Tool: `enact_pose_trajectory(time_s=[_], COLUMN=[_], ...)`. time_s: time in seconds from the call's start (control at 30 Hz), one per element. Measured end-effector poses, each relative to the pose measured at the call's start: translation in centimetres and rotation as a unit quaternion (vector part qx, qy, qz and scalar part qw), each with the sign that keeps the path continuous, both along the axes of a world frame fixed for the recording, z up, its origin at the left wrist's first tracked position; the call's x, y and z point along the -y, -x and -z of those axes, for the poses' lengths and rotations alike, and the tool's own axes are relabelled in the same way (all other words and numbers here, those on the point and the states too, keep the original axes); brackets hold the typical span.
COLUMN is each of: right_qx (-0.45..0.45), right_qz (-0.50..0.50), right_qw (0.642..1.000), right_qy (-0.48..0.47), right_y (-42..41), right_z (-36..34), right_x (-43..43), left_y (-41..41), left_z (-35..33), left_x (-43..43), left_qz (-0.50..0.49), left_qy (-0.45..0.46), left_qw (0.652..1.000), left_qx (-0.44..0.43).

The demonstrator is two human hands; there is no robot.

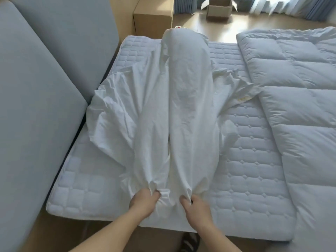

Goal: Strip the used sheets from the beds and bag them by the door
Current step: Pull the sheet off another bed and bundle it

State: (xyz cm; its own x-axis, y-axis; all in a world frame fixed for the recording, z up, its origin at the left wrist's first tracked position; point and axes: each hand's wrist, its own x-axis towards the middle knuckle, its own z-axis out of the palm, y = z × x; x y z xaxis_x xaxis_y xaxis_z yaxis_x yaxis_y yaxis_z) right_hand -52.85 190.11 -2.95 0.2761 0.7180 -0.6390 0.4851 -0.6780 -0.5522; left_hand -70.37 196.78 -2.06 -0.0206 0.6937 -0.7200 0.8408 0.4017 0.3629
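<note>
With the left hand (143, 200) and right hand (196, 205) each clenching a bunch of the white sheet (172, 110), which trails up the frame's centre over the mattress (254, 160), an even, low pull toward the bottom edge should free it clear of the duvet (300, 91).

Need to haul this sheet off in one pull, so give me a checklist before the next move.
1. Grip of the left hand: ok, it bunches the near edge of the white sheet.
2. Grip of the right hand: ok, it pinches the same edge.
3. Sheet freed from the mattress: cannot tell, near part lies loose, far end is humped up.
4. Sheet clear of the duvet: cannot tell, a sheet corner meets its edge.
5. Bag ready: cannot tell, none in view.
</note>
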Motion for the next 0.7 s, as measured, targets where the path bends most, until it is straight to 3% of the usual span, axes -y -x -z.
enact_pose_trajectory(time_s=[0.1, 0.2, 0.27, 0.33, 0.47, 0.6, 0.7], right_qx=[0.023, 0.153, 0.199, 0.222, 0.207, 0.156, 0.159], right_qz=[-0.04, -0.019, -0.036, -0.117, -0.241, -0.269, -0.296], right_qw=[0.998, 0.983, 0.957, 0.952, 0.947, 0.95, 0.942], right_qy=[0.049, -0.099, -0.206, -0.176, -0.033, 0.008, 0.023], right_y=[0.2, 0.5, 0.0, -1.2, -3.1, -3.5, -4.6], right_z=[0.7, -0.2, -0.9, -0.5, 4.0, 7.0, 5.2], right_x=[1.3, -0.9, -3.5, -6.1, -7.5, -7.2, -10.2], left_y=[0.7, 0.1, -0.2, 0.0, 0.8, 0.4, -0.9], left_z=[1.3, 0.3, 0.3, 0.9, 4.3, 6.2, 4.1], left_x=[1.9, 0.6, -1.1, -2.7, -3.8, -4.7, -8.8], left_qz=[-0.007, 0.003, 0.068, 0.17, 0.264, 0.31, 0.334], left_qy=[-0.024, -0.168, -0.273, -0.288, -0.14, -0.007, 0.066], left_qw=[1.0, 0.985, 0.957, 0.936, 0.947, 0.942, 0.934], left_qx=[-0.013, -0.036, -0.071, -0.109, -0.119, -0.127, -0.108])
